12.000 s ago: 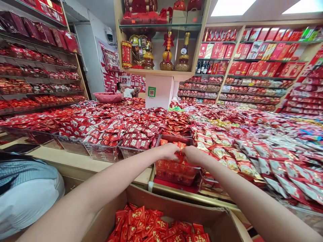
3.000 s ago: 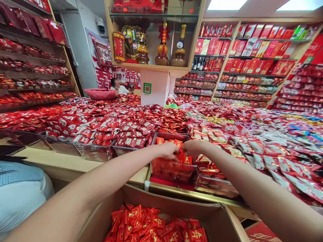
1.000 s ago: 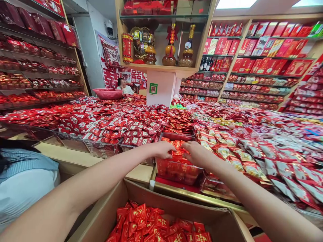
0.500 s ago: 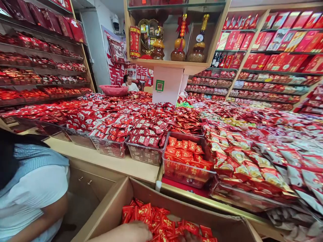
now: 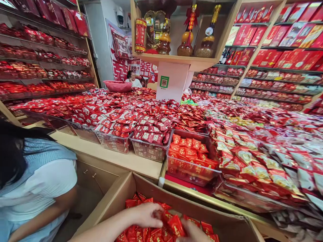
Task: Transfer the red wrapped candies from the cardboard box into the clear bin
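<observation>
My left hand reaches over the pile of small red packets with gold lettering inside a cardboard box. Its fingers curve toward the right, with the thumb apart from them, and I see no packet clearly gripped there. At the right side of the pile, my right hand closes its fingers and thumb about one red packet, tilted upward. The lower edge of the picture cuts off part of this hand. Just beyond the box stands a clear plastic bin holding upright packets of the same look.
A person in a white sleeve and blue vest is close at my left. Bins of wrapped sweets cover the counter. Above it, a display cabinet stands on a white pillar. Another person sits far behind, beside a pink basket.
Both hands have risen out of the packets and show more fully. A packet now stands up at my right hand. The view has shifted slightly, and the surroundings sit farther right.
</observation>
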A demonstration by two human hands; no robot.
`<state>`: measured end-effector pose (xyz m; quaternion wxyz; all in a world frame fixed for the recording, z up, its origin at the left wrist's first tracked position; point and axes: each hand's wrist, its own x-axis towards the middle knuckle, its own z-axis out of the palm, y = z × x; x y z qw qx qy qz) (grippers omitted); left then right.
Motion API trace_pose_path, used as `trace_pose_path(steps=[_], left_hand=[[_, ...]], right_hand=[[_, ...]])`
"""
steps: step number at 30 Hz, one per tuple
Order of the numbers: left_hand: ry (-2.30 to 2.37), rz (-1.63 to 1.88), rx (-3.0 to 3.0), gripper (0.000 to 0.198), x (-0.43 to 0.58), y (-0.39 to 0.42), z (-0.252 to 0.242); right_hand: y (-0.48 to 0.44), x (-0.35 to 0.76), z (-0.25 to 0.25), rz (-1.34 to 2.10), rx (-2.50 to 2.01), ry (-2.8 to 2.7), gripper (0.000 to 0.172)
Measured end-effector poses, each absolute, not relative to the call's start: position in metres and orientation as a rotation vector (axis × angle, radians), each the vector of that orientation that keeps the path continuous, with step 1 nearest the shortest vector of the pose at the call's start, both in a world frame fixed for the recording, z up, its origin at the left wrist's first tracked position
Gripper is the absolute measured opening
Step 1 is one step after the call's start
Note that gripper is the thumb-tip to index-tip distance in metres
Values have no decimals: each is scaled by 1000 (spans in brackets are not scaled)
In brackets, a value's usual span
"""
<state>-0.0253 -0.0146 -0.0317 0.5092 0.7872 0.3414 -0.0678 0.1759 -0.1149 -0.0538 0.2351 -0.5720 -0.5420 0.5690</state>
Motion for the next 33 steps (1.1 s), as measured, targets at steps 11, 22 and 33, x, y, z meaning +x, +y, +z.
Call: trace_pose_path(steps=[11, 22, 33], left_hand=[[916, 319, 1414, 37, 8, -31, 0], [798, 420, 957, 32, 1, -27, -8], [817, 286, 843, 40, 1, -32, -20]], right_hand=[[-114, 165, -2, 1729, -1126, -957, 23], [-107, 172, -26, 1422, -1312, -1006, 26], [-111, 162, -24, 1052, -1337, -1707, 14]])
